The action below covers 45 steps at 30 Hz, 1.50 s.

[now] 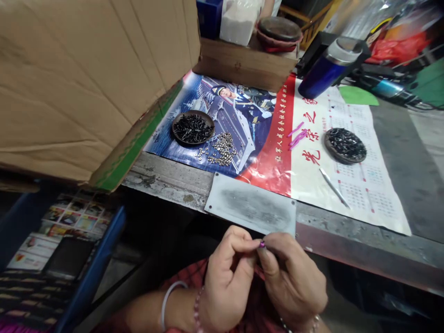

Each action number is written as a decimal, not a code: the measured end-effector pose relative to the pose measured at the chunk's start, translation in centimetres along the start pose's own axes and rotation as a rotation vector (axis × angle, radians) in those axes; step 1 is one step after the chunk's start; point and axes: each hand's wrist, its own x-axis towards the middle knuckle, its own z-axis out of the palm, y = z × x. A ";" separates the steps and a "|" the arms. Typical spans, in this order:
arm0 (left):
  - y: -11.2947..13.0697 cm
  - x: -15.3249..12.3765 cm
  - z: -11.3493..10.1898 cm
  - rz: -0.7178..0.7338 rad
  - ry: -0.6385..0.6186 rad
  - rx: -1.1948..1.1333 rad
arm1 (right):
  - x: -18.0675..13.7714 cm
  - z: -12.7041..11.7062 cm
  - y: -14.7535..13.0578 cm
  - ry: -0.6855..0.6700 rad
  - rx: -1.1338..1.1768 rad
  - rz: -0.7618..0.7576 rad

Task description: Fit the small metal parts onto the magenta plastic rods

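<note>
My left hand (229, 280) and my right hand (297, 277) meet in front of the table's near edge, both closed in a pinch. Between their fingertips shows a tiny shiny purple piece (262, 244); its kind is hidden by the fingers. Just beyond them, a grey metal plate (251, 203) juts out from the table. On the poster (267, 162) lie a bowl of small black pins (193, 128), a heap of small metal nuts or beads (222, 149) and several pink strips (297, 136). A second bowl of dark small parts (345, 145) is farther right.
A large cardboard box (86, 83) rises at the left. Below it is a blue crate (111, 249) with printed cards and dark items. A slim silver tool (334, 188) lies on the poster's right side. A blue tumbler (322, 71) stands tilted-looking at the back beside a cardboard tray (243, 64).
</note>
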 end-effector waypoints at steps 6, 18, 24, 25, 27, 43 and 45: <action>0.1 -0.1 -0.1 -0.015 -0.027 0.013 | 0.1 0.7 0.2 0.049 0.047 0.022; 0.0 0.0 -0.4 -0.018 -0.030 0.020 | 0.5 0.8 0.0 -0.041 0.198 0.101; 0.0 0.0 -0.4 -0.028 -0.045 -0.001 | 0.5 0.8 0.1 -0.215 0.364 0.267; 0.1 0.0 -0.4 -0.037 -0.047 -0.006 | 0.5 0.8 0.2 -0.258 0.437 0.327; 0.1 0.0 -0.4 -0.042 -0.054 0.000 | 0.6 0.7 0.2 -0.292 0.504 0.344; -0.4 -0.1 -0.8 -0.035 -0.034 0.063 | 0.1 0.0 0.0 -0.003 0.205 0.083; -0.6 -0.1 -0.8 -0.035 -0.033 0.072 | 0.0 0.0 -0.1 0.017 0.178 0.070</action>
